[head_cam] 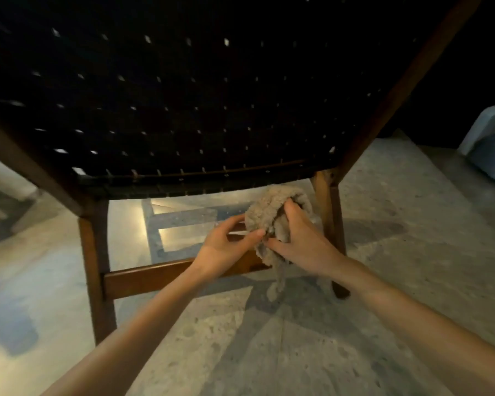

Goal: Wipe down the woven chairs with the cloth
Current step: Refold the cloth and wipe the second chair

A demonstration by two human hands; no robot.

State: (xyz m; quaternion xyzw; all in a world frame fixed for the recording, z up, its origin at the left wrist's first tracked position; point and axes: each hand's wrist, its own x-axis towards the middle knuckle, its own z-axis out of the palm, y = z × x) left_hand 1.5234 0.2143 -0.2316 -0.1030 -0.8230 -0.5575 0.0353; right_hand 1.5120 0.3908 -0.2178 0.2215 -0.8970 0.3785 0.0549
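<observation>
Head cam, looking down.

- Woven chair (183, 95): dark woven panel is filling upper half of frame, w/ wood frame rails running down both sides. Two wood legs are showing below it, left leg (95, 267) at lower left, right leg (333, 221) at centre right. Cross rail (155, 277) is spanning btwn them, low.
- Cloth (269, 207): beige, fuzzy, bunched. It is sitting just right of frame centre, below the panel's bottom edge and in front of the right leg. A thin tail is hanging down past the cross rail. Cannot tell whether the cloth is touching the chair.
- Left hand (226, 247): forearm is coming in from lower left, extended up toward centre. Thumb and fingertips are pinching the cloth's left edge, w/ a gap showing btwn thumb and index.
- Right hand (300, 244): forearm is entering from lower right, wrist angled inward. Fingers are curling into the bunched cloth from the right, thumb is pressing at its lower part. Firm grasp.
- Both hands are meeting at the cloth, thumbs nearly touching.
- Floor (297, 352): speckled stone, w/ shadows of chair and arms falling across it.
- Pale blue-white object (492, 150) at right edge, too blurred to ID.
</observation>
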